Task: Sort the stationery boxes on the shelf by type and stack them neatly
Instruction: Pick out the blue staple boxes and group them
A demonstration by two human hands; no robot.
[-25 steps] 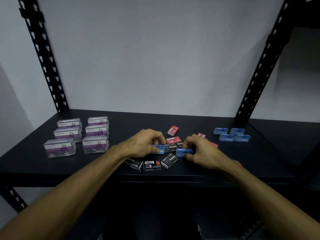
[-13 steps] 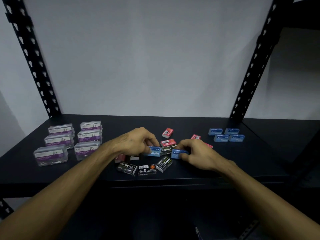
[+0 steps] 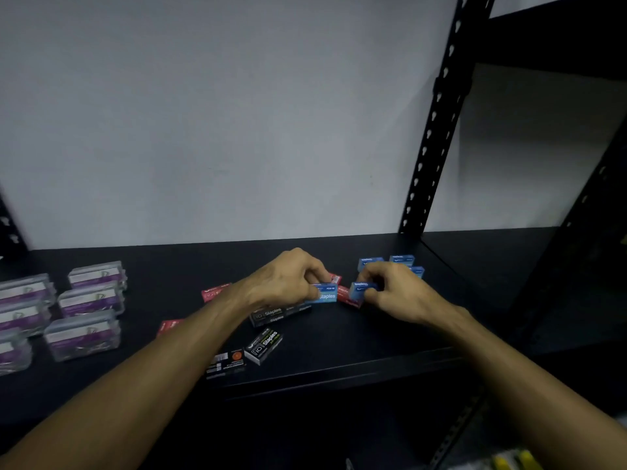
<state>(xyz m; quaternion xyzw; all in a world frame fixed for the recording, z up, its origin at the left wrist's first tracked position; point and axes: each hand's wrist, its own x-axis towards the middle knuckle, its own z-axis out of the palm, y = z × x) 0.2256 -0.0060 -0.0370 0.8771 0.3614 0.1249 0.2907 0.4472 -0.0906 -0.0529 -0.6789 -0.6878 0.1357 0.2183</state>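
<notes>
My left hand [image 3: 288,279] pinches a blue staples box [image 3: 325,293] lifted just above the black shelf [image 3: 356,340]. My right hand [image 3: 397,290] pinches a second blue staples box [image 3: 361,289] beside it. Behind my right hand a group of blue boxes [image 3: 402,260] lies at the back right, partly hidden. Red staple boxes [image 3: 213,291] lie scattered around my hands. Black staples boxes [image 3: 264,344] lie near the front edge, and more of them [image 3: 271,315] sit under my left hand. Clear paper clip boxes [image 3: 84,334] with purple labels stand in rows at the left.
A black perforated upright [image 3: 437,117] rises at the back right of the shelf, with a white wall [image 3: 220,113] behind. Another dark shelf bay [image 3: 543,283] lies to the right. The shelf's front edge runs just below the black boxes.
Both hands have lifted their blue boxes and carried them right and toward the back, nearer the blue group. The camera has turned right, so everything sits further left.
</notes>
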